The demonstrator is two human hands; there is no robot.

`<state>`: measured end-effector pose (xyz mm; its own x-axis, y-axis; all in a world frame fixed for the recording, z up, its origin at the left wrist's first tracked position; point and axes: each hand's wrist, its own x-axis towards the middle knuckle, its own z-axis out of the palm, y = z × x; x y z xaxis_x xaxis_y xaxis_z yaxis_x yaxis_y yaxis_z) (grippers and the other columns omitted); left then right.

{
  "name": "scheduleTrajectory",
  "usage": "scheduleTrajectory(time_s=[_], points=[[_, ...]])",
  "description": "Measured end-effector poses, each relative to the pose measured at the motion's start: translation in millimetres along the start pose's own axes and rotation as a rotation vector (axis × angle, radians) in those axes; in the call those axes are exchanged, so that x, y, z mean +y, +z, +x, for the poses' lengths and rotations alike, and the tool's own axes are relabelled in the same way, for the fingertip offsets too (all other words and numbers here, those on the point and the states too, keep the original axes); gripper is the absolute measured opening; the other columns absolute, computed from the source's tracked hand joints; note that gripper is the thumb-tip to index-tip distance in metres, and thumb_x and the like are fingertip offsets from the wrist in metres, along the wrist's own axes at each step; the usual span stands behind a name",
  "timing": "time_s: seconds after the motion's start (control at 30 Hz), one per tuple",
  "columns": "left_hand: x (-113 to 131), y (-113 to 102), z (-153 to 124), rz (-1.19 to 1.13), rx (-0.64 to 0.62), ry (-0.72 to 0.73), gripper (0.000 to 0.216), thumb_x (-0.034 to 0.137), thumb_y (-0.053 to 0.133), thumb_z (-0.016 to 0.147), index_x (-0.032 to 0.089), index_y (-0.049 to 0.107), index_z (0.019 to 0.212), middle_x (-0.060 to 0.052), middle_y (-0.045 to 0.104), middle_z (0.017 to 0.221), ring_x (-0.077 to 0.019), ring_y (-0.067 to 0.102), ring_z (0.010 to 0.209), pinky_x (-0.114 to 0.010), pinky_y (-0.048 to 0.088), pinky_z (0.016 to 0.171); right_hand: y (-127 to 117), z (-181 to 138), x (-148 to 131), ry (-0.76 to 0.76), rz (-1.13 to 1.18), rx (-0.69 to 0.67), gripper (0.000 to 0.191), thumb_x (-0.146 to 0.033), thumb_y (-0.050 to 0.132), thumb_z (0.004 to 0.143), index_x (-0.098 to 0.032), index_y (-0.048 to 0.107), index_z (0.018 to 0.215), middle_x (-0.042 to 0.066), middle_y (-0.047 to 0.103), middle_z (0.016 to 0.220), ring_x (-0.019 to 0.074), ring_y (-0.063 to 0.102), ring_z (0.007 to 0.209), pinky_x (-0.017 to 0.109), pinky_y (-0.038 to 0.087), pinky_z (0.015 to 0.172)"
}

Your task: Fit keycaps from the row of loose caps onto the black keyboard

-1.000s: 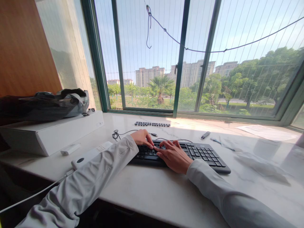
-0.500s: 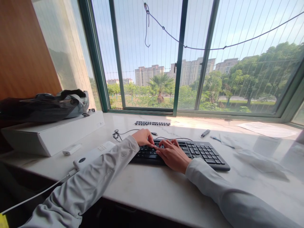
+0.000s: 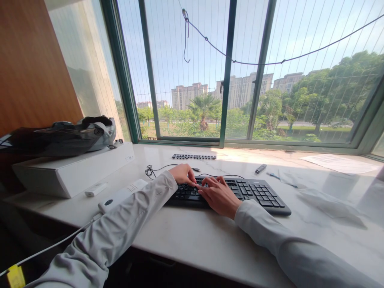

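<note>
A black keyboard [image 3: 264, 196] lies on the white marbled counter, partly covered by both hands. My left hand [image 3: 182, 175] is over its left half, thumb and fingers pinched together and pointing down at the keys. Whatever is between those fingertips is too small or hidden to make out. My right hand [image 3: 220, 197] rests on the middle of the keyboard with its fingers apart. One of its fingertips meets the left fingertips above the keys. Behind the keyboard, small black pieces resembling keycaps [image 3: 194, 157] stand in rows.
A coiled black cable [image 3: 150, 172] lies behind my left forearm. To the left are a white box [image 3: 63, 176] with dark gear on top, and a white device [image 3: 123, 196] with a cord. A grey-black stick-like tool [image 3: 260, 169], paper [image 3: 337, 164] and clear plastic bags [image 3: 333, 206] lie right.
The view has shifted slightly, so things at the left sit a little farther right. Both hands keep nearly the same place and pose on the keyboard.
</note>
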<state>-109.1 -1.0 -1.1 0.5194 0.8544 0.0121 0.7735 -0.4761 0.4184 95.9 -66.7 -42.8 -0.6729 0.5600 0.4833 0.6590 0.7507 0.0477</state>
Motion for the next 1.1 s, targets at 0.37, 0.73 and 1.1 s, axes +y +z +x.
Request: scheduleTrajectory(time_s=[0.37, 0.73, 1.1], points=[[-3, -1, 3, 0.016, -0.026, -0.010, 0.030, 0.040, 0.073, 0.061, 0.018, 0.077, 0.082, -0.004, 0.073, 0.077, -0.0176, 0.064, 0.077, -0.023, 0.043, 0.072, -1, 0, -3, -0.014, -0.073, -0.013, 0.029, -0.031, 0.036, 0.096, -0.025, 0.061, 0.110, 0.006, 0.057, 0.100, 0.0150, 0.051, 0.090, 0.033, 0.024, 0.084], [-7, 3, -1, -0.039, -0.002, 0.030, 0.029, 0.038, 0.074, 0.061, 0.018, 0.077, 0.080, -0.005, 0.073, 0.074, -0.0184, 0.065, 0.076, -0.025, 0.044, 0.071, -2, -1, -3, 0.009, -0.034, 0.007, 0.030, -0.032, 0.036, 0.096, -0.029, 0.060, 0.113, 0.005, 0.056, 0.102, 0.0166, 0.049, 0.095, 0.034, 0.026, 0.085], [-30, -5, 2, -0.022, 0.195, -0.124, 0.031, 0.042, 0.070, 0.063, 0.019, 0.076, 0.083, -0.003, 0.073, 0.079, -0.0186, 0.064, 0.081, -0.024, 0.045, 0.076, -1, 0, -1, 0.022, 0.022, -0.004, 0.038, -0.041, 0.032, 0.096, -0.030, 0.053, 0.125, 0.006, 0.054, 0.114, 0.0196, 0.045, 0.105, 0.037, 0.027, 0.088]])
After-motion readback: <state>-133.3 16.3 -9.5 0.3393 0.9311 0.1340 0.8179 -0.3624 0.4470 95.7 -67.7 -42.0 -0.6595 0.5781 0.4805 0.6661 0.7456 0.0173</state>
